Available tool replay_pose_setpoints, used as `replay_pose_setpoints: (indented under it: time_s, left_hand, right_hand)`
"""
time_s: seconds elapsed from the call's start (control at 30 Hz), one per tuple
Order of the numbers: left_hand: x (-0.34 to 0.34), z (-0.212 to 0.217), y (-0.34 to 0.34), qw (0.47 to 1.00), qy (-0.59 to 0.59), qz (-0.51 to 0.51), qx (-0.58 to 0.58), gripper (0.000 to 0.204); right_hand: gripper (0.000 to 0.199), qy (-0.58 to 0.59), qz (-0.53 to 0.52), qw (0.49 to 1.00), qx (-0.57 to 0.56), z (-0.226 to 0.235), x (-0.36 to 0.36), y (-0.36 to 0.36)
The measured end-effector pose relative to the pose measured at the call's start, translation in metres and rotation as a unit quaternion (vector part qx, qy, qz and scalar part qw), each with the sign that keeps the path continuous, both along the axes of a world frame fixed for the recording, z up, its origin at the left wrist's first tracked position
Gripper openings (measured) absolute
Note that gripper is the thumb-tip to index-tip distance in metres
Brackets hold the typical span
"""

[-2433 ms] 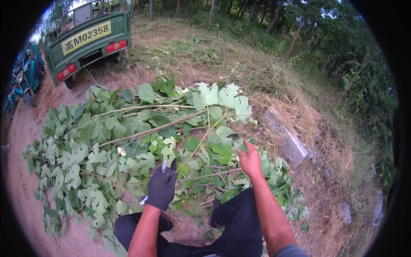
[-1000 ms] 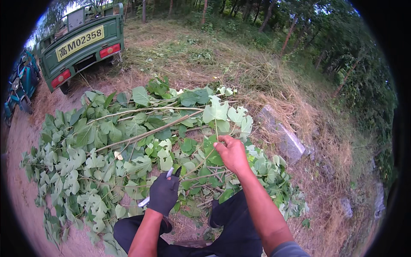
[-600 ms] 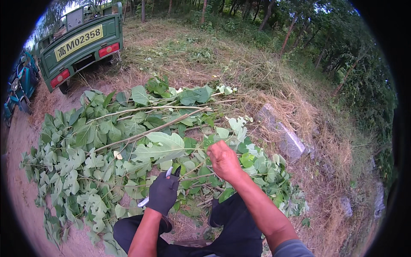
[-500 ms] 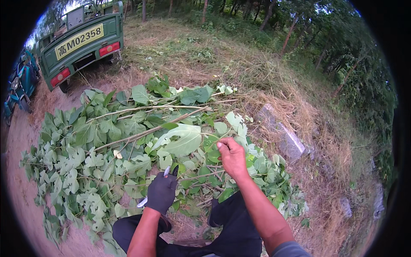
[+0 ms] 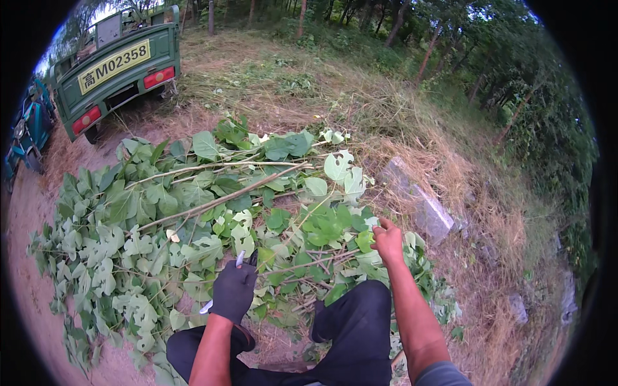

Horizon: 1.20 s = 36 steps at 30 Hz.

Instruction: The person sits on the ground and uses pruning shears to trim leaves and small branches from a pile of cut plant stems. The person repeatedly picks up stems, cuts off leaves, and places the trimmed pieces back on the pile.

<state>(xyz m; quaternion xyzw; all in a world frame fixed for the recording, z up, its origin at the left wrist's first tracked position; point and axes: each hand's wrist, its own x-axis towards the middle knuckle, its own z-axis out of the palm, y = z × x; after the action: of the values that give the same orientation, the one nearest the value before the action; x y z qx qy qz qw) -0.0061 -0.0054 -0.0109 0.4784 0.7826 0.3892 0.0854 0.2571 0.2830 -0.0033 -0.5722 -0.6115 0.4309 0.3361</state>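
My left hand (image 5: 233, 289), in a dark glove, is closed around a hand tool (image 5: 240, 259) with pale grey ends and a black part beside the tip. The glove hides most of the tool, so its exact kind does not show. To the right, my bare right hand (image 5: 388, 242) has its fingers curled in, at the near right side of the leaf pile. It seems to grip a leafy stem; a broad green leaf (image 5: 327, 225), slightly blurred, lies to its left. Cut branches (image 5: 222, 201) with large lobed leaves (image 5: 138, 244) spread beneath and beyond both hands.
A green cargo vehicle (image 5: 116, 71) stands at the far left, with a blue vehicle (image 5: 29, 132) beside it. Right of the pile, a stone block (image 5: 430, 215) lies in dry grass (image 5: 444, 157). Trees (image 5: 431, 51) line the back. My dark-trousered knee (image 5: 360, 309) is close to the branches.
My right hand has moved right and slightly down, away from the middle of the pile. The large pale leaf beside it has left its former place. My left hand has shifted slightly left and down.
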Motion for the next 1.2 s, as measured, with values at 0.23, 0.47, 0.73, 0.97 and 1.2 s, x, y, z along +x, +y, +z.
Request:
replay_pose_setpoints:
  time_s: [0.23,0.47,0.73,0.97,1.2]
  left_hand:
    - [0.0,0.0,0.0,0.999,-0.027,-0.037,0.005,0.008]
    - [0.004,0.004,0.001,0.997,-0.047,-0.055,-0.004,0.008]
    - [-0.005,-0.004,0.0,0.995,-0.061,-0.069,0.035,0.007]
    - [-0.008,-0.008,-0.002,0.992,-0.099,-0.055,0.047,0.007]
    - [-0.002,-0.009,0.002,0.992,-0.112,-0.051,0.035,0.008]
  right_hand:
    - [0.035,-0.092,0.18,0.932,0.301,0.058,-0.059,-0.024]
    - [0.04,-0.087,0.19,0.947,0.243,0.044,-0.065,-0.02]
    - [0.03,0.239,0.244,0.933,-0.117,0.072,-0.07,-0.028]
    - [0.02,0.089,0.229,0.969,-0.02,0.078,-0.072,-0.029]
    - [0.032,-0.025,0.138,0.971,0.192,0.07,-0.077,-0.037]
